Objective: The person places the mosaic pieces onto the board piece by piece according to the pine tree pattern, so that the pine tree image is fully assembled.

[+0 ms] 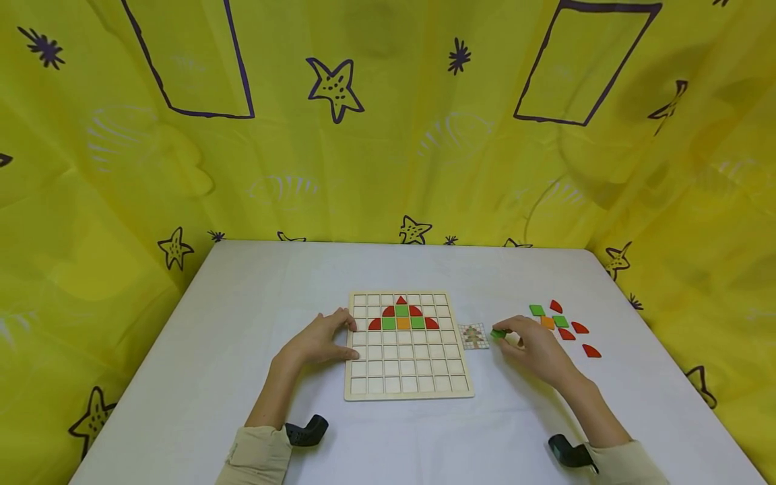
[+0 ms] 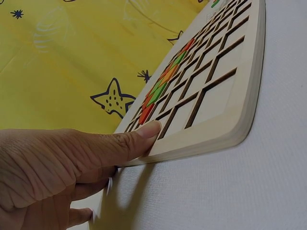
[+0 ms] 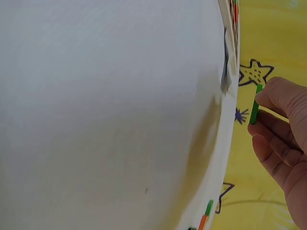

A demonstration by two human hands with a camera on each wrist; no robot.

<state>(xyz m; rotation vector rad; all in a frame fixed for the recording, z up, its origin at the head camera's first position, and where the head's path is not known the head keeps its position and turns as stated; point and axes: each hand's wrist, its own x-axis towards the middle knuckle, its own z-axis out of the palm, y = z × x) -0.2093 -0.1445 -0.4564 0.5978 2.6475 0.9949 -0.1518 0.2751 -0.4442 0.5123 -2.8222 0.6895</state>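
Note:
My right hand pinches a green tile between thumb and fingers, just right of the small pattern card. At the left edge of the wooden grid board is my left hand, its straight thumb resting on the rim and its index fingertip touching the same edge higher up. Coloured tiles fill cells in the board's upper half: a red triangle on top, green squares, red quarter-rounds at the sides and an orange square in the lower row.
Loose tiles lie on the white table at the right: green squares, an orange square and several red quarter-rounds. A yellow curtain with drawn stars stands behind the table. Black devices are worn at both wrists.

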